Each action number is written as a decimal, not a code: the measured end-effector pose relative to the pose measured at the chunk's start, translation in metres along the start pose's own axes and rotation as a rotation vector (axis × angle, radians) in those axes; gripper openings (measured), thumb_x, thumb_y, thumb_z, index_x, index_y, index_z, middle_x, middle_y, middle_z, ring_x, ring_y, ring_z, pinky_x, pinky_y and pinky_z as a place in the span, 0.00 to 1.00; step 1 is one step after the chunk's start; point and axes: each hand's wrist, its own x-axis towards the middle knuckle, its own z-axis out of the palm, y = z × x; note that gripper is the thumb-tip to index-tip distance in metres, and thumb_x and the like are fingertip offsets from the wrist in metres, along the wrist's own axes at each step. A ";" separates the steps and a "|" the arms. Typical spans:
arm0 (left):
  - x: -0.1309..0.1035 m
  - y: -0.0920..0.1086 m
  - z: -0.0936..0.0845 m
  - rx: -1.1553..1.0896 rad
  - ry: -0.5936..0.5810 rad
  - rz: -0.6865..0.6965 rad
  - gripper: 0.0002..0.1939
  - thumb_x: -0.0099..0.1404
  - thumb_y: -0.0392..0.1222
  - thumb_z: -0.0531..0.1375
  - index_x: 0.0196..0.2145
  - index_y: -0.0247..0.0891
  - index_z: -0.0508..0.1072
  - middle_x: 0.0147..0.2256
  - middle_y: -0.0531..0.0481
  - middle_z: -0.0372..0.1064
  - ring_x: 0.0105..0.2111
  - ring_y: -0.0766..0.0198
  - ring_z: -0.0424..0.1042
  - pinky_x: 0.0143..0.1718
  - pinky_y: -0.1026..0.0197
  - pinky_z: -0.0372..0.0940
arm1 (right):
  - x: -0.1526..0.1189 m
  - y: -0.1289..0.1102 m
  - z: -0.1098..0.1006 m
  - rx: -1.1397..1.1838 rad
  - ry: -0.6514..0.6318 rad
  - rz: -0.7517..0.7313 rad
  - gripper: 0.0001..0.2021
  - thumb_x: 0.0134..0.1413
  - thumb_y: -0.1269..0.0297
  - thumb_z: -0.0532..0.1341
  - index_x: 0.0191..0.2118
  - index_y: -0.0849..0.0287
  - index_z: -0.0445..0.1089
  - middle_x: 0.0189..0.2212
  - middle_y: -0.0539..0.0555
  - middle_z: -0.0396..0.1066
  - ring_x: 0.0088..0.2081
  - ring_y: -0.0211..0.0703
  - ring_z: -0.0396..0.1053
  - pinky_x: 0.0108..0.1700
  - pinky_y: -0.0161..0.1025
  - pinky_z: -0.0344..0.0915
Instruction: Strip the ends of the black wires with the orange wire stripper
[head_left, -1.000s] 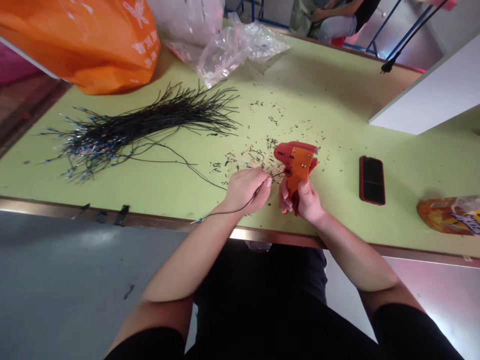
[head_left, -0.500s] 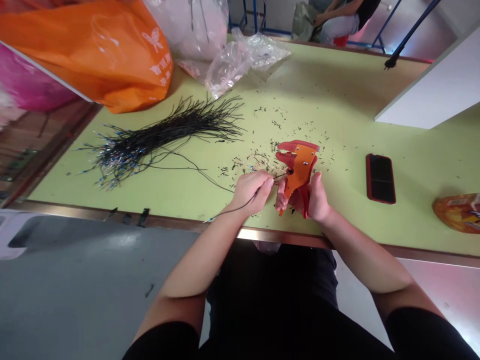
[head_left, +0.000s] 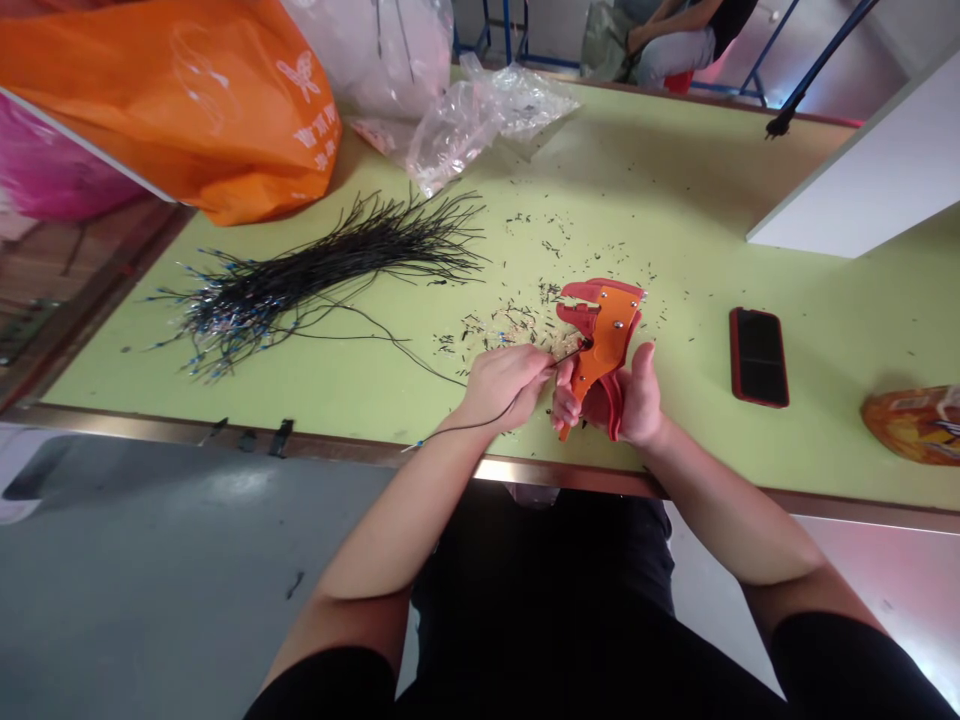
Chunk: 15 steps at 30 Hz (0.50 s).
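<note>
My left hand (head_left: 508, 385) pinches a thin black wire (head_left: 480, 425). One end of that wire reaches the side of the wire stripper, near its cutter hole; the other end, with a bluish-white tip, trails over my left wrist. My right hand (head_left: 637, 400) is wrapped round the red-and-orange wire stripper (head_left: 611, 335), fingers on its handles and thumb raised. The tool's red jaws point left, with a gap between them. A large bundle of black wires (head_left: 322, 265) with blue and silvery ends lies to the left.
Short black clippings (head_left: 517, 325) are scattered over the green table (head_left: 660, 210). A phone (head_left: 759, 357) and an orange container (head_left: 915, 425) lie to the right. An orange bag (head_left: 187, 110) and clear plastic bags (head_left: 457, 135) are at the back left. Beyond the table sits a person (head_left: 682, 45).
The wire stripper has shifted slightly right, and its handles look a little further apart. My left hand still pinches the wire at the tool's side.
</note>
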 end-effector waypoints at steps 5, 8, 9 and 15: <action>-0.003 0.000 -0.002 -0.035 -0.184 -0.173 0.27 0.84 0.49 0.45 0.31 0.41 0.75 0.29 0.49 0.80 0.29 0.65 0.78 0.31 0.64 0.69 | -0.003 0.006 -0.006 -0.038 -0.007 -0.083 0.47 0.58 0.15 0.49 0.48 0.56 0.78 0.26 0.51 0.67 0.28 0.47 0.69 0.35 0.47 0.77; -0.003 0.000 -0.003 -0.027 -0.231 -0.219 0.25 0.83 0.48 0.47 0.31 0.42 0.76 0.29 0.49 0.81 0.30 0.64 0.79 0.32 0.64 0.70 | -0.004 0.009 -0.006 -0.057 -0.025 -0.133 0.44 0.61 0.17 0.49 0.47 0.56 0.78 0.28 0.52 0.70 0.29 0.47 0.70 0.36 0.48 0.78; -0.003 0.001 -0.004 -0.018 -0.239 -0.224 0.24 0.82 0.46 0.49 0.31 0.42 0.76 0.29 0.49 0.81 0.31 0.64 0.79 0.32 0.64 0.69 | -0.004 0.009 -0.007 -0.071 -0.026 -0.135 0.45 0.60 0.16 0.49 0.48 0.56 0.78 0.28 0.53 0.71 0.30 0.48 0.71 0.36 0.48 0.78; -0.002 0.001 -0.006 0.067 -0.289 -0.190 0.20 0.78 0.35 0.50 0.32 0.41 0.78 0.30 0.51 0.83 0.30 0.66 0.78 0.33 0.65 0.68 | -0.005 0.010 -0.009 -0.152 0.015 -0.152 0.45 0.62 0.17 0.47 0.49 0.57 0.76 0.29 0.53 0.72 0.30 0.47 0.72 0.35 0.46 0.77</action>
